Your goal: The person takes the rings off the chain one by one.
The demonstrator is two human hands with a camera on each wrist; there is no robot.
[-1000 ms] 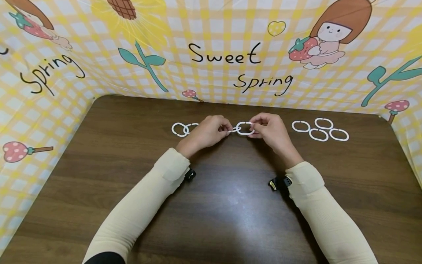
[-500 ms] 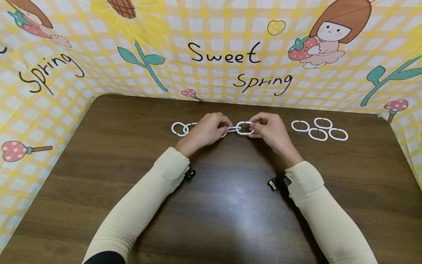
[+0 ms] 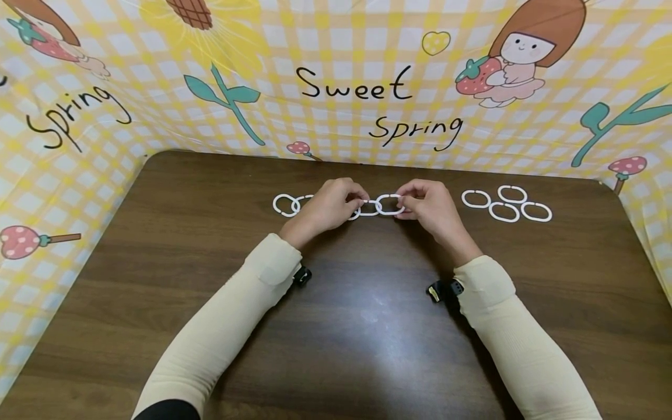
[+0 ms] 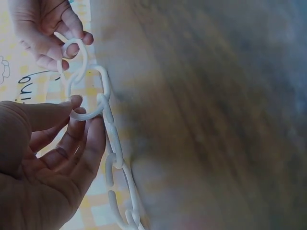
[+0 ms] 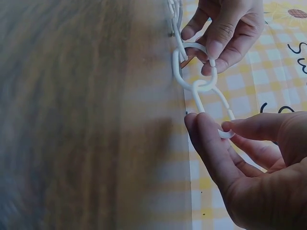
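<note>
In the head view the left hand [image 3: 332,205] covers the middle of the white chain [image 4: 116,143], so its links cannot all be counted there. The left wrist view cuts the chain off at the bottom edge, the right wrist view at the top. Both wrist views are soft and dim, and the last links near those edges are hard to make out.

The chain is made of smooth, oval, plastic-looking links, each threaded through its neighbour; a narrow split shows in the side of several. It runs across the far part of the brown counter [image 3: 336,326], its left end lying on the wood and its right end between the hands, near the yellow checked cloth [image 3: 210,140]. To the right, well apart from it, four loose links [image 3: 514,203] of the same kind lie flat in a close cluster.

The left hand pinches the second link from the right end, thumb and fingertips together on its rim. The right hand [image 3: 433,207] holds the end link, its thumb and fingers closed on the outer curve. A short stretch of both links shows bare between the two hands, where they cross
</note>
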